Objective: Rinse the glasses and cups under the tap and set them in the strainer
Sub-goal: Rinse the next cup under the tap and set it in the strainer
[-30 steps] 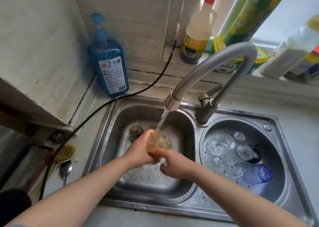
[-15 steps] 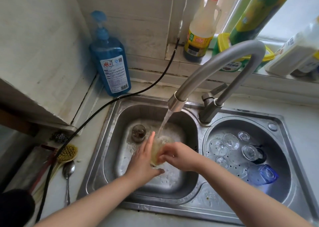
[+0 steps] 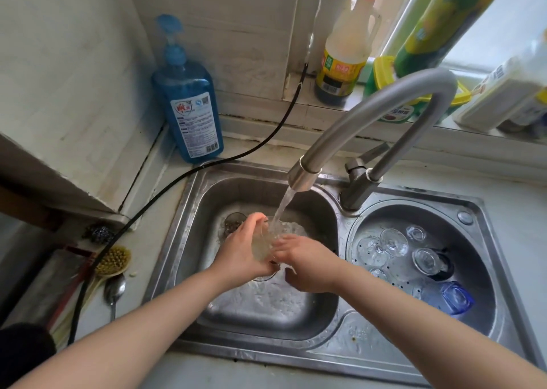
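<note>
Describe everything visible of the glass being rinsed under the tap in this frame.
The glass is clear, plain and thin-walled, held tilted over the left sink basin with its mouth up toward the tap. The water stream falls into its mouth and spills over. The left hand grips its side; the right hand touches its other side, fingers at the wall. Its base is hidden behind the hands.
</note>
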{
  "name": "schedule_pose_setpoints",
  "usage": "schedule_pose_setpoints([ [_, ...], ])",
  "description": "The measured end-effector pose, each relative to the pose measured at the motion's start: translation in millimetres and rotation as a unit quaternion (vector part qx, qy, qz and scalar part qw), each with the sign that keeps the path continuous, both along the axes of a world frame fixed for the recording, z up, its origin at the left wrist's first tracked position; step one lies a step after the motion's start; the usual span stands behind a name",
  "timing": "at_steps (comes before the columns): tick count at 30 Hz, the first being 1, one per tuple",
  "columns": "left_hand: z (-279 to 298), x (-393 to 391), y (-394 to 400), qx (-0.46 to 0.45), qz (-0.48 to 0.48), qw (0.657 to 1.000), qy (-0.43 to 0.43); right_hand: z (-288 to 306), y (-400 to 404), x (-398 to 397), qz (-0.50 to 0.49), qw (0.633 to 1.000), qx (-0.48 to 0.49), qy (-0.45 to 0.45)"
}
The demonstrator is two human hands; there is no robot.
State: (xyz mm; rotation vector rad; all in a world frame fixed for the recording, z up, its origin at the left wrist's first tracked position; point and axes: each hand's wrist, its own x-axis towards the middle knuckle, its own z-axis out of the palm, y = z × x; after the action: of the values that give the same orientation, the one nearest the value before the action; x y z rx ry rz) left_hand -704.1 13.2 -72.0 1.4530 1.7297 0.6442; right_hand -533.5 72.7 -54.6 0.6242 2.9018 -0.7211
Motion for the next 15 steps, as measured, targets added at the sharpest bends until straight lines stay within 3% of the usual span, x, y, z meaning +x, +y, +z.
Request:
schedule_pose_setpoints([
  [2, 2.0, -2.5, 0.8, 0.012, -0.003, 1.0, -0.019, -9.7, 10.4, 4.9, 0.056, 0.99, 0.129, 0.001],
  [5, 5.0, -3.3, 3.0, 0.023, 0.0, 0.999, -0.032, -6.4, 5.1, -1.0, 0.024, 0.993, 0.116, -0.022],
  [7, 5.9, -1.8, 2.7, 0.021, -0.001, 0.999, -0.028, 6.7, -9.0, -13.2, -0.069, 0.995, -0.072, -0.031],
  [9, 5.2, -0.6, 1.8, 0.014, 0.002, 0.999, -0.029, 15.5, -20.8, -23.5, -0.167, 0.943, -0.288, -0.008],
  [11, 4.0, -1.2, 1.8, 0.011, 0.003, 0.999, -0.041, 19.7, -24.3, -28.8, -0.221, 0.891, -0.394, 0.049],
  [12, 3.5, -2.1, 2.1, 0.011, 0.0, 0.999, -0.043, 20.4, -24.7, -28.1, -0.225, 0.886, -0.401, 0.053],
  [13, 2.9, -3.0, 2.3, 0.011, -0.003, 0.999, -0.042, 21.1, -23.4, -25.1, -0.207, 0.905, -0.371, 0.04],
  [15, 3.1, -3.9, 1.8, 0.01, -0.007, 0.999, -0.039, 15.6, -15.8, -13.0, -0.112, 0.976, -0.189, 0.001],
])
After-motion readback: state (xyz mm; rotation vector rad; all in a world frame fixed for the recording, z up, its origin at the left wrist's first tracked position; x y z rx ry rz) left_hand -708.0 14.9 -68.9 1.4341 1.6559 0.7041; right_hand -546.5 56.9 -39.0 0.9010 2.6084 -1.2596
